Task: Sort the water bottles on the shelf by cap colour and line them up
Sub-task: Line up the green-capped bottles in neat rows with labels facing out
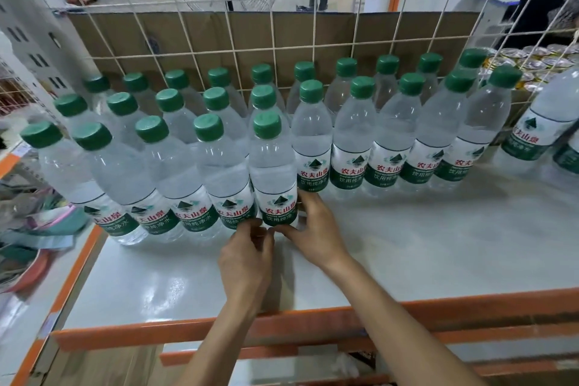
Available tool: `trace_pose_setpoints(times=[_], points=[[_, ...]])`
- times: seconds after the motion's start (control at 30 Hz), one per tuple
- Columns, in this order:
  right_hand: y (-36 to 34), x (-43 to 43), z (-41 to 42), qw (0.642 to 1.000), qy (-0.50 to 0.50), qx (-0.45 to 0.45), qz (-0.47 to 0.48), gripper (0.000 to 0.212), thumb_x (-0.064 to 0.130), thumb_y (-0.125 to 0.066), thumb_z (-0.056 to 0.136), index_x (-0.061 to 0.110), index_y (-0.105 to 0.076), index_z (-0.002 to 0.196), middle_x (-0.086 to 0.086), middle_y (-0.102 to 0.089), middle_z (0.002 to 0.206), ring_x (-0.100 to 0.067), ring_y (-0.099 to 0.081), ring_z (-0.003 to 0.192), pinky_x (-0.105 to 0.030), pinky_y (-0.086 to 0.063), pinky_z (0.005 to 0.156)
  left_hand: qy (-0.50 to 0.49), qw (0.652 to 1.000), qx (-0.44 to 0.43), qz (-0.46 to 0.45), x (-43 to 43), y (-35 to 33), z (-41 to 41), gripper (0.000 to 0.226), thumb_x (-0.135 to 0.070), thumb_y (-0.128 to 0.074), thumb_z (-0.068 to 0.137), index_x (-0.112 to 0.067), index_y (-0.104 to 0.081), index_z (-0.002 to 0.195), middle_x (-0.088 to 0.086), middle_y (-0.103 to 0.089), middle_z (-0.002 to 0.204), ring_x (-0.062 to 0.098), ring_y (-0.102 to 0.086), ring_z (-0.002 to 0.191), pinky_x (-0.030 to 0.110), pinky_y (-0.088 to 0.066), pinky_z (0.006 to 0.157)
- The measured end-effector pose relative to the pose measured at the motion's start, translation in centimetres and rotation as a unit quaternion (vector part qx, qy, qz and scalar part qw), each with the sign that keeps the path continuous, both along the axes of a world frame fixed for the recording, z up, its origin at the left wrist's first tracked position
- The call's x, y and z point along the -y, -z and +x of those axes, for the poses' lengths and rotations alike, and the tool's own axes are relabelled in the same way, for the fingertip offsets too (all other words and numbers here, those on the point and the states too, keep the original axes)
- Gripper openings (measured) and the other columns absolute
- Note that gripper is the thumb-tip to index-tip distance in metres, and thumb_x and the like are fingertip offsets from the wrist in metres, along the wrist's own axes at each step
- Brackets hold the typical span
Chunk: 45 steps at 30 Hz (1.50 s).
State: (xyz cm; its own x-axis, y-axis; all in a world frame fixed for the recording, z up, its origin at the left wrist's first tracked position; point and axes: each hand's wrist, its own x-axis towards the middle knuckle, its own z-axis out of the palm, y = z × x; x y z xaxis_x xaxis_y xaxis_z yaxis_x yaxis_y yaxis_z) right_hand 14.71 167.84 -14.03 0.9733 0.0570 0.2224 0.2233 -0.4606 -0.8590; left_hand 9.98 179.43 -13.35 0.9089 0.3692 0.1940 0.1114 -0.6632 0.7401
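Note:
Several clear water bottles with green caps stand in rows on the white shelf (407, 244). The front row of bottles (175, 172) runs from the left edge to the middle, and two longer rows (354, 128) stretch behind it to the right. At the right end of the front row stands one bottle (274, 172), upright. My left hand (247, 257) touches its base from the front left. My right hand (316, 226) wraps around its lower right side. Both hands hold this bottle near its label.
A white wire grid (272, 41) with cardboard behind it backs the shelf. Gold-topped cans (529, 63) sit at the far right behind more bottles (542, 122). An orange rail (313, 320) edges the shelf front and left side. Clutter lies off the left edge.

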Motion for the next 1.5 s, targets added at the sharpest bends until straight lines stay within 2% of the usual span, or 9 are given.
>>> trace_pose_setpoints(times=[0.13,0.3,0.5,0.7,0.87,1.0,1.13,1.37,1.5], points=[[0.4,-0.8,-0.4,1.0,0.016,0.001,0.01,0.067,0.022,-0.081,0.067,0.011,-0.052,0.127,-0.006,-0.055,0.119,-0.02,-0.051,0.115,-0.035,-0.045,0.096,-0.005,1.0,0.013,0.011,-0.1,0.2,-0.1,0.006,-0.018,-0.065,0.086,-0.014,-0.066,0.09,0.003,-0.072,0.085,0.022,-0.068,0.079,0.024,-0.039,0.067],[0.5,-1.1,-0.9,0.999,0.048,0.006,-0.001,0.061,0.02,-0.078,0.07,0.011,-0.051,0.124,-0.005,-0.053,0.115,-0.016,-0.048,0.109,-0.014,-0.033,0.083,0.01,0.999,0.013,0.027,-0.1,0.6,0.1,0.005,-0.014,-0.064,0.085,-0.014,-0.066,0.09,0.002,-0.071,0.085,0.022,-0.067,0.079,0.03,-0.045,0.069],[0.5,-0.7,-0.5,1.0,0.023,-0.001,-0.016,0.064,0.019,-0.076,0.073,0.009,-0.047,0.129,-0.009,-0.051,0.122,-0.02,-0.045,0.117,-0.014,-0.031,0.09,0.015,0.998,0.024,0.049,0.6,0.4,-0.1,0.004,-0.011,-0.066,0.083,-0.013,-0.065,0.087,0.004,-0.07,0.082,0.025,-0.066,0.075,0.03,-0.044,0.065],[-1.3,2.4,-1.3,1.0,-0.008,-0.013,-0.011,0.061,0.026,-0.069,0.081,0.015,-0.043,0.136,-0.006,-0.05,0.126,-0.018,-0.046,0.119,-0.03,-0.039,0.102,0.041,0.996,0.037,0.071,3.5,-0.8,-0.5,0.007,-0.009,-0.068,0.08,-0.014,-0.065,0.082,0.004,-0.068,0.077,0.025,-0.063,0.067,0.027,-0.037,0.059],[-2.4,10.7,-2.9,0.996,0.085,0.03,-0.017,0.035,0.023,-0.063,0.086,0.015,-0.058,0.121,0.0,-0.058,0.116,-0.014,-0.055,0.106,-0.035,-0.048,0.092,0.167,0.979,0.062,0.095,10.6,-1.3,1.0,0.01,-0.009,-0.07,0.079,-0.016,-0.066,0.084,0.002,-0.067,0.075,0.022,-0.062,0.062,0.027,-0.042,0.054],[-2.8,18.7,-4.1,0.981,0.184,0.045,-0.033,0.034,0.026,-0.055,0.083,0.015,-0.062,0.114,0.001,-0.06,0.11,-0.016,-0.058,0.101,-0.035,-0.05,0.088,0.244,0.958,0.093,0.123,19.4,-2.7,2.9,0.013,-0.008,-0.073,0.073,-0.015,-0.065,0.081,-0.001,-0.066,0.074,0.022,-0.063,0.065,0.021,-0.036,0.057],[-3.2,26.6,-5.2,0.961,0.268,0.053,-0.048,0.026,0.014,-0.062,0.086,0.012,-0.062,0.112,-0.003,-0.06,0.105,-0.019,-0.059,0.099,-0.032,-0.05,0.085,0.315,0.937,0.109,0.103,27.9,-4.2,4.3,0.006,-0.016,-0.064,0.084,-0.013,-0.065,0.089,0.003,-0.067,0.085,0.027,-0.064,0.075,0.035,-0.05,0.061],[-4.1,39.3,-7.0,0.873,0.47,0.122,-0.047,0.026,-0.004,-0.067,0.077,0.003,-0.06,0.1,-0.007,-0.054,0.095,-0.02,-0.055,0.079,-0.011,-0.037,0.073,0.403,0.907,0.091,0.084,42.2,-5.3,4.8,0.033,-0.03,-0.06,0.088,-0.015,-0.057,0.117,0.006,-0.063,0.112,0.026,-0.06,0.102,0.038,-0.049,0.079],[-4.1,44.3,-7.5,0.843,0.519,0.133,-0.044,0.032,0.004,-0.07,0.078,0.002,-0.05,0.103,-0.01,-0.05,0.099,-0.028,-0.054,0.091,-0.036,-0.05,0.076,0.452,0.89,0.041,0.047,47.8,-4.3,4.8,0.049,-0.028,-0.063,0.086,-0.013,-0.045,0.13,0.008,-0.056,0.125,0.026,-0.054,0.113,0.035,-0.045,0.086]])
